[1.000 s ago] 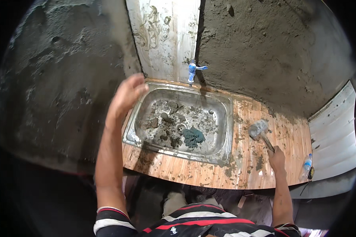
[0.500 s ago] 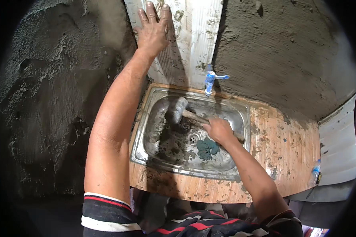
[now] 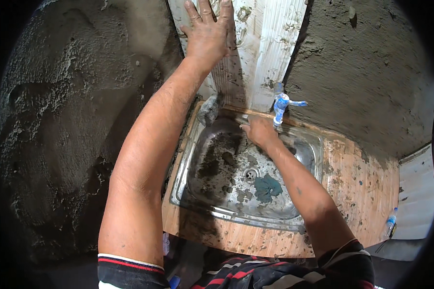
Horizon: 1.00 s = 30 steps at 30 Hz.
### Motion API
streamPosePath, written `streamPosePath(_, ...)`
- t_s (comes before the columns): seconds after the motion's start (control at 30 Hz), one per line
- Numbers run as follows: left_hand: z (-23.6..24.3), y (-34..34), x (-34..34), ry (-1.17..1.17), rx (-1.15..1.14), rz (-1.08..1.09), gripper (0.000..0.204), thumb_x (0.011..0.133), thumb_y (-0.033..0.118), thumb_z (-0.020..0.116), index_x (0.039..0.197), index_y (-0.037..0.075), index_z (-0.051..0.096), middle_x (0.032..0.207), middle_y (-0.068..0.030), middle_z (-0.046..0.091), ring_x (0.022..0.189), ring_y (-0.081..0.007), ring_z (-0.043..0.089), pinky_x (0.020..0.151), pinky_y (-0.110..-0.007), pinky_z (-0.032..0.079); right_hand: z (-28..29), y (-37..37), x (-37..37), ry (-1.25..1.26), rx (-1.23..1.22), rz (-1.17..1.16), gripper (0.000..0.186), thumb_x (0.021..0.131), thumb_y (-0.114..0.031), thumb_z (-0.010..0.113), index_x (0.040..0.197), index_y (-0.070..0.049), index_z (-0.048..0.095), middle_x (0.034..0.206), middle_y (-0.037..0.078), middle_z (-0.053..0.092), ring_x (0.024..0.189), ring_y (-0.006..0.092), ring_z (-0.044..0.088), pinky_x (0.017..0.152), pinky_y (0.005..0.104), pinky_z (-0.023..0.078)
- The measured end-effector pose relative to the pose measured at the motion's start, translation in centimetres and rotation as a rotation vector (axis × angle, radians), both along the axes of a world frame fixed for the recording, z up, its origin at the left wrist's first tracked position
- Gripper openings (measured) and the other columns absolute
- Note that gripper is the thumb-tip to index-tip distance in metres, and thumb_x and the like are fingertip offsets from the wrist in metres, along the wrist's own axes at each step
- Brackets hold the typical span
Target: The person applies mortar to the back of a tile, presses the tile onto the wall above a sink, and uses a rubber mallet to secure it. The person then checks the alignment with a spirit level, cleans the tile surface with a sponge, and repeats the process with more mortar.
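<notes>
At the far left stands a wall point(image 3: 67, 120) coated in rough grey mortar. The left hand point(image 3: 207, 41) is laid against a pale, grey-smeared panel point(image 3: 258, 48) that rises behind the table point(image 3: 345, 207), its grip spread wide. Below that hand, the head of the hammer point(image 3: 209, 111) is at the table's back left corner; whether it touches anything there cannot be told. Set into the table is a steel sink point(image 3: 255, 220) spattered with mortar, with a round drain point(image 3: 250, 174) and, just beside it, a dark green lump point(image 3: 267, 188). Over the sink's back rim, the right hand point(image 3: 261, 131) has its grip closed around the hammer's handle, mostly hidden. Just right of it, a blue-and-white tap point(image 3: 281, 107) stands at the table's back edge, before another mortared wall point(image 3: 357, 82). A clear bottle point(image 3: 392, 219) is by the table's right edge, near the front corner, beside a whitish sheet point(image 3: 417, 192).
</notes>
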<state>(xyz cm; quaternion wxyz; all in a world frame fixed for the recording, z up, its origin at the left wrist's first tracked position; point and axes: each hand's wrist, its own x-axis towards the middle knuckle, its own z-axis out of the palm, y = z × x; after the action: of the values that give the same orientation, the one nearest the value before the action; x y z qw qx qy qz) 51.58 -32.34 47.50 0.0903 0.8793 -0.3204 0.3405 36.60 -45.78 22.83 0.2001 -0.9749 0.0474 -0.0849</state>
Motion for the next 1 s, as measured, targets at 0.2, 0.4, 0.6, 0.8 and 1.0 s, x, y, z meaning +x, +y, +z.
streamPosePath(0.2, 0.4, 0.0, -0.4, 0.082, 0.074, 0.050, 0.103, 0.072, 0.003, 0.080, 0.160, 0.007, 0.025, 0.160, -0.0395, 0.013, 0.146, -0.0635, 0.015, 0.109, -0.074, 0.036, 2.6, 2.3, -0.4, 0.077, -0.012, -0.029, 0.037, 0.096, -0.037, 0.065, 0.103, -0.001, 0.066, 0.102, 0.025, 0.070, 0.099, 0.0433, 0.068, 0.086, 0.0545, 0.053)
streamPosePath(0.4, 0.8, 0.0, -1.0, 0.120, 0.060, 0.000, 0.105, 0.073, 0.006, 0.084, 0.160, 0.008, 0.024, 0.161, -0.0385, 0.009, 0.147, -0.0624, 0.011, 0.110, -0.074, 0.036, 2.4, 2.7, -0.9, -0.020, 0.031, -0.045, 0.036, 0.096, -0.037, 0.065, 0.102, -0.002, 0.064, 0.097, 0.023, 0.069, 0.094, 0.0447, 0.068, 0.083, 0.0565, 0.052)
streamPosePath(0.6, -2.2, 0.4, 1.5, -0.122, -0.048, -0.072, 0.122, 0.063, 0.012, 0.091, 0.162, 0.016, 0.020, 0.162, -0.0399, 0.006, 0.143, -0.0702, 0.004, 0.096, -0.068, 0.051, 1.5, 3.8, -1.3, -0.117, 0.108, -0.098, 0.038, 0.098, -0.042, 0.059, 0.100, -0.004, 0.065, 0.095, 0.023, 0.070, 0.089, 0.0450, 0.068, 0.078, 0.0563, 0.053)
streamPosePath(0.8, -0.6, -0.6, -0.5, 0.014, -0.073, -0.041, 0.108, 0.070, 0.015, 0.088, 0.159, 0.017, 0.028, 0.165, -0.0342, 0.009, 0.150, -0.0604, 0.009, 0.101, -0.077, 0.040, 3.7, 2.0, -11.4, -0.057, 0.015, 0.053, 0.041, 0.097, -0.042, 0.061, 0.109, -0.002, 0.065, 0.100, 0.023, 0.068, 0.091, 0.0434, 0.067, 0.079, 0.0546, 0.054)
streamPosePath(1.0, -2.3, 0.5, 0.1, 0.034, -0.052, -0.011, 0.115, 0.073, 0.015, 0.088, 0.164, 0.021, 0.017, 0.166, -0.0330, 0.000, 0.151, -0.0588, 0.003, 0.104, -0.080, 0.034, 7.1, 0.0, -26.6, 0.260, 0.003, -0.033, 0.051, 0.098, -0.045, 0.059, 0.125, -0.002, 0.060, 0.108, 0.020, 0.068, 0.099, 0.0393, 0.068, 0.085, 0.0520, 0.055)
